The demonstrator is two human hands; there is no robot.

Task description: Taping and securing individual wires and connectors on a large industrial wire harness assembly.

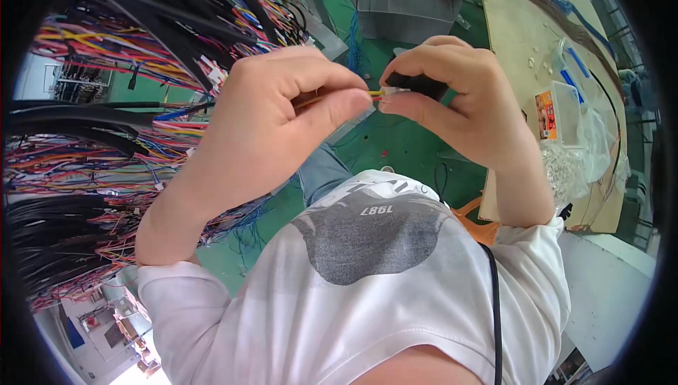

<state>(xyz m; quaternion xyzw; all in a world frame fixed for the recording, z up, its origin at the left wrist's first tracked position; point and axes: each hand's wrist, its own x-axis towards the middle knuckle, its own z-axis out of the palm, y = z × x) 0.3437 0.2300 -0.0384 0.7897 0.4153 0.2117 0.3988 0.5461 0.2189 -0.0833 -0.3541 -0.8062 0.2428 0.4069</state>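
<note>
Both hands meet near the upper middle of the head view, their fingertips a short gap apart. My left hand [304,95] pinches thin wires [376,93], yellow and red where they show between the hands. A small white connector [393,91] sits between the thumb and forefinger of my right hand [452,88]. The wires run into the side of this connector that faces my left hand. How far they are seated in it is too small to tell. My fingers hide most of the connector and the wires' other stretch.
Thick bundles of coloured wires with black sleeves [92,117] hang along the left. A wooden table [600,205] at the right bears a clear plastic box [563,113], a bag of small white parts [565,173] and blue and brown wires. A grey bin [406,14] stands ahead on the green floor.
</note>
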